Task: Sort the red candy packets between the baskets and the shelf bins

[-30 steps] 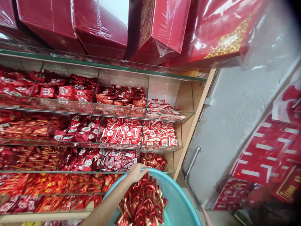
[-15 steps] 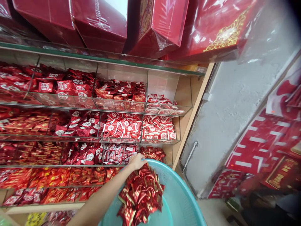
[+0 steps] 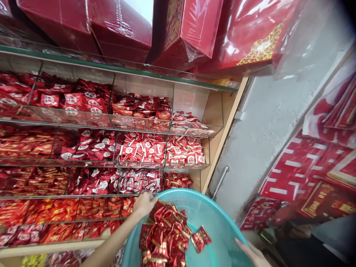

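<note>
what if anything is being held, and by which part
The basin, by its rim: the left grip is on its far left. The right grip is by its right side; whether it holds cannot be told.

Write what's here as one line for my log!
left hand: on rim of tub | right hand: at tub's right side | in tub: red-gold packets, mostly piled left | shelves: more packets

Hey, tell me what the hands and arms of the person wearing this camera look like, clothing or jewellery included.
The left hand is ungloved, and the left forearm shows no sleeve, watch or bracelet. The right hand also appears ungloved; its forearm is out of frame.
</note>
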`<state>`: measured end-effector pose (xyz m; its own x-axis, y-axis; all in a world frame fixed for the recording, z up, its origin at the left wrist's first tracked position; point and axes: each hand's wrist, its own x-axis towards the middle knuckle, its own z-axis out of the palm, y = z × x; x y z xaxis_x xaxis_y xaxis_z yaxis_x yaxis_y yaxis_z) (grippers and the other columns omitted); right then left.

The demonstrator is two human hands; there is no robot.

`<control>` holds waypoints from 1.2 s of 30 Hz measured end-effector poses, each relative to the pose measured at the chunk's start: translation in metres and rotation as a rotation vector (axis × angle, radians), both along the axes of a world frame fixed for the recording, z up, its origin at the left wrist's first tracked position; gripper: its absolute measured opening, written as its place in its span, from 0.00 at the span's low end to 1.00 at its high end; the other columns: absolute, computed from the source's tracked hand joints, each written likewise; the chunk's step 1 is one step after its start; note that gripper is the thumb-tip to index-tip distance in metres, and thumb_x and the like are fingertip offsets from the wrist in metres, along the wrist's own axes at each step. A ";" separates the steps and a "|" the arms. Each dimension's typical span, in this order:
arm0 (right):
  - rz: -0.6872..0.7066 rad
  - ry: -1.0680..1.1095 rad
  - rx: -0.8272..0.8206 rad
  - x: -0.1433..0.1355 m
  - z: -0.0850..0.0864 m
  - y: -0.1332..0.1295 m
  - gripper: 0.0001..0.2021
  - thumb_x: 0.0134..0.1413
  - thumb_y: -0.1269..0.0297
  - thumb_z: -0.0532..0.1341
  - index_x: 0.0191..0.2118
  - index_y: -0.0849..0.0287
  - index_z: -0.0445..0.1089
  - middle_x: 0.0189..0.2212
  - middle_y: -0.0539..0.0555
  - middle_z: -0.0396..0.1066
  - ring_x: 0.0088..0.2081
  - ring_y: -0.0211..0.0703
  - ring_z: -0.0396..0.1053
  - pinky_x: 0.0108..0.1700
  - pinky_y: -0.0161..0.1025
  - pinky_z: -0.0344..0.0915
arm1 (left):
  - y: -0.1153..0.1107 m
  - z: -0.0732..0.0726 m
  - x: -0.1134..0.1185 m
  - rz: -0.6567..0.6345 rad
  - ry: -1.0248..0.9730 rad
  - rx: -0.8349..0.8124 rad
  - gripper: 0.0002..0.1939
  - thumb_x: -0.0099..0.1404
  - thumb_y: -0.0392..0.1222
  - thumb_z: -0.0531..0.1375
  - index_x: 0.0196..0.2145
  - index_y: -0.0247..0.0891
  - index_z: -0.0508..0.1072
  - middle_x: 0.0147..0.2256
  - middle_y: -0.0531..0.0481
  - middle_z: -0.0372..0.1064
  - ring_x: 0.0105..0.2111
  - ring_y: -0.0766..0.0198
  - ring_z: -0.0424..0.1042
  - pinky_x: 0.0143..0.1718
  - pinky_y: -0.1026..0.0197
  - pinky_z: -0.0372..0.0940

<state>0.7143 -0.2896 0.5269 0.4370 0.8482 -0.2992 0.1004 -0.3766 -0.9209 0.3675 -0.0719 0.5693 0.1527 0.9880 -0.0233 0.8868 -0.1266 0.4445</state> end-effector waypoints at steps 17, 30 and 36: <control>0.406 -0.022 0.014 -0.004 0.027 0.082 0.28 0.41 0.46 0.61 0.43 0.65 0.68 0.40 0.59 0.71 0.41 0.47 0.70 0.43 0.39 0.67 | -0.041 -0.063 -0.045 0.111 -0.174 -0.008 0.18 0.57 0.53 0.48 0.17 0.39 0.52 0.16 0.57 0.52 0.20 0.69 0.57 0.22 0.67 0.47; 0.379 -0.017 0.033 0.005 -0.011 0.093 0.26 0.43 0.46 0.59 0.41 0.66 0.68 0.33 0.58 0.73 0.36 0.46 0.71 0.39 0.40 0.67 | 0.000 -0.039 -0.013 0.059 -0.060 -0.096 0.30 0.56 0.66 0.39 0.20 0.38 0.64 0.21 0.49 0.66 0.25 0.61 0.66 0.26 0.65 0.54; 0.181 -0.720 0.148 0.002 -0.014 0.095 0.26 0.49 0.51 0.54 0.52 0.60 0.60 0.45 0.60 0.67 0.47 0.53 0.64 0.49 0.48 0.59 | 0.011 -0.058 -0.007 -0.133 -0.228 -0.100 0.32 0.58 0.65 0.37 0.18 0.38 0.64 0.20 0.51 0.64 0.26 0.63 0.65 0.29 0.65 0.55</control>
